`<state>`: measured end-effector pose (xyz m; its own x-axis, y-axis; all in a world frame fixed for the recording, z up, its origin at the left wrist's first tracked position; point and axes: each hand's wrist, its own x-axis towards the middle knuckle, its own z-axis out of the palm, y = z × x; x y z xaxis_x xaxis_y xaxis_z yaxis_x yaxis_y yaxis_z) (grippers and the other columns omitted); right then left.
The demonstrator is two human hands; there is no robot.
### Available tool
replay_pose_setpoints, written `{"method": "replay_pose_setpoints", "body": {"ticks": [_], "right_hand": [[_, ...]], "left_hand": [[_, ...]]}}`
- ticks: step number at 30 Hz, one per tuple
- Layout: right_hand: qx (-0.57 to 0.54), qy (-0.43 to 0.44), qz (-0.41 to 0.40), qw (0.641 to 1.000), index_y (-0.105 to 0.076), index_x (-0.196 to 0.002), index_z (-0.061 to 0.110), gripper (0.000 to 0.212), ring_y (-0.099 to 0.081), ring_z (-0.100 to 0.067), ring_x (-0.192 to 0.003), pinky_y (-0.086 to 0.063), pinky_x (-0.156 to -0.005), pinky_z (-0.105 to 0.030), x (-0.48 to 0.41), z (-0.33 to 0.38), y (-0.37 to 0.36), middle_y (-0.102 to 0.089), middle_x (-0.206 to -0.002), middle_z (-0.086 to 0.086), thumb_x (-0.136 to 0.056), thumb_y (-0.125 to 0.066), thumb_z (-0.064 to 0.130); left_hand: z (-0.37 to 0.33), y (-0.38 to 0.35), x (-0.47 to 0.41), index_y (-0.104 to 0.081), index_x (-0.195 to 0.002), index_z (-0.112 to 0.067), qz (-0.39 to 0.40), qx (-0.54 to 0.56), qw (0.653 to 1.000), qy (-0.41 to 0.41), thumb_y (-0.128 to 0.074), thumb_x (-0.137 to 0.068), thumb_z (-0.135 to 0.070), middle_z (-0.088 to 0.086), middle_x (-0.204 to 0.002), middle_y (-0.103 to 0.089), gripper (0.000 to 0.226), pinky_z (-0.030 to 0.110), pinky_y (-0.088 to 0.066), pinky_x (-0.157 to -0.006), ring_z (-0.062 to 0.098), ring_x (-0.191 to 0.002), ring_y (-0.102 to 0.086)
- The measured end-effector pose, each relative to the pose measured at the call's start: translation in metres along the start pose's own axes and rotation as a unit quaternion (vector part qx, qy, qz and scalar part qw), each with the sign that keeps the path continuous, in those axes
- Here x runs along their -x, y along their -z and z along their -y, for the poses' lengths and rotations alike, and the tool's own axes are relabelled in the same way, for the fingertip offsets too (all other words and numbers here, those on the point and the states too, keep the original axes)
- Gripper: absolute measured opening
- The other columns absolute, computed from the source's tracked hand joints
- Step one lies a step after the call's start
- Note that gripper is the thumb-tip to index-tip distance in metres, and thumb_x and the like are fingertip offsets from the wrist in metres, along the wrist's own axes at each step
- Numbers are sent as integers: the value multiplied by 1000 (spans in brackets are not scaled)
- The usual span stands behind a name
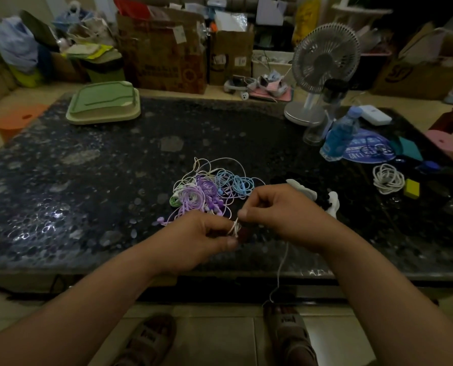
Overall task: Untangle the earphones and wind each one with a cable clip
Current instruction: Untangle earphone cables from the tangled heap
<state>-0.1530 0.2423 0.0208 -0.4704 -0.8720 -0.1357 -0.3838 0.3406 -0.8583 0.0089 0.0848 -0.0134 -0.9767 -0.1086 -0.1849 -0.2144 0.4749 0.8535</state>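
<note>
Between my hands, above the near edge of the table (88, 180): one white earphone cable (235, 228), partly gathered into small loops.

Grip: my left hand (201, 239) pinches the loops between thumb and curled fingers. My right hand (280, 210) pinches the same bundle from the other side. A dark reddish piece (244, 235) sits just under the loops; it may be the cable clip, but I cannot tell. The loose tail (279, 270) hangs past the table edge toward the floor.

Handling, by my judgement: very light, limp, thin and smooth-coated. The loops would likely spring open if my pinch slackens. I hold across the whole bundle, never by the earbuds.

Just behind my hands, on the table: a tangle of earphones (206, 188), with purple, blue, white and green strands interlaced. Sharp tugs would probably tighten it.

Well to the right: a coiled white cable (388, 178), near a yellow block (411, 188).
</note>
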Motion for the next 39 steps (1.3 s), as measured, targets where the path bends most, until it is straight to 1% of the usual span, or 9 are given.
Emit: {"method": "replay_pose_setpoints", "body": {"ticks": [5, 9, 16, 19, 20, 22, 25, 31, 39], "right_hand": [[-146, -34, -10, 989, -76, -103, 9, 21, -71, -27, -89, -57, -84, -43, -7, -13, -5, -74, -102, -22, -102, -65, 27], [-54, -14, 30, 998, -76, -116, 25, 23, -71, -12, -103, -56, -96, -36, -6, -16, -26, -77, -111, 1, -105, -59, 36], [173, 36, 43, 983, -70, -95, 19, 22, -50, -1, -62, -41, -62, -26, 0, -5, -40, -57, -71, 9, -106, -54, 29], [203, 34, 42, 978, -69, -89, 22, 21, -51, 0, -62, -40, -60, -23, 4, -3, -38, -57, -71, 11, -105, -58, 31], [201, 34, 37, 978, -71, -90, 24, 20, -52, 2, -62, -39, -60, -21, 4, -3, -36, -57, -71, 12, -103, -59, 32], [199, 31, 27, 979, -74, -93, 27, 16, -54, 8, -63, -36, -59, -15, 4, -2, -32, -57, -69, 16, -102, -62, 32], [188, 28, 18, 982, -74, -92, 28, 14, -58, 5, -67, -42, -62, -21, 4, -2, -27, -62, -71, 15, -100, -64, 34], [132, 45, -32, 990, -74, -87, 26, 11, -65, -4, -73, -55, -69, -30, 2, 1, -16, -71, -79, 9, -94, -75, 34], [-223, -36, 71, 972, -66, -95, 7, 17, -59, -16, -69, -49, -61, -25, 3, -4, -7, -64, -83, -12, -97, -66, 24]], "left_hand": [[-10, 2, -1, -73, -126, -29, -37, 217, 975, -12, -67, -96, -17, -1, -117, -78, 34, 19, -41, -48, 4, -56, -55], [-13, 6, -1, -73, -130, -29, -104, 326, 940, -11, -66, -90, -25, 10, -119, -75, 41, 18, -25, -45, 5, -40, -31], [-7, 9, 0, -61, -140, -27, -138, 206, 968, 38, -60, -104, -10, -11, -122, -76, 40, 14, -37, -44, 2, -49, -42], [-8, 9, 2, -65, -136, -24, -127, 143, 981, 36, -57, -104, -4, -2, -120, -76, 39, 8, -48, -74, -14, -84, -33], [-7, 10, 3, -66, -132, -30, -115, 117, 986, 34, -57, -104, -6, -2, -119, -76, 38, 7, -52, -64, -16, -60, -57], [-5, 14, 4, -65, -134, -34, -91, 85, 992, 31, -59, -104, -8, -5, -121, -76, 41, 13, -39, -53, -2, -52, -39], [-6, 15, 5, -64, -139, -28, -87, 53, 994, 32, -60, -102, -3, -25, -110, -75, 45, 0, -30, -72, -28, -89, -49], [5, 10, 3, -67, -90, -51, -8, -130, 991, 20, -68, -99, -24, -16, -81, -67, 29, 25, -49, -72, 1, -73, -61], [-15, 12, 9, -63, -138, -26, 128, 221, 967, -1, -62, -100, -9, -2, -134, -70, 42, 20, -37, -47, 10, -50, -43]]}}
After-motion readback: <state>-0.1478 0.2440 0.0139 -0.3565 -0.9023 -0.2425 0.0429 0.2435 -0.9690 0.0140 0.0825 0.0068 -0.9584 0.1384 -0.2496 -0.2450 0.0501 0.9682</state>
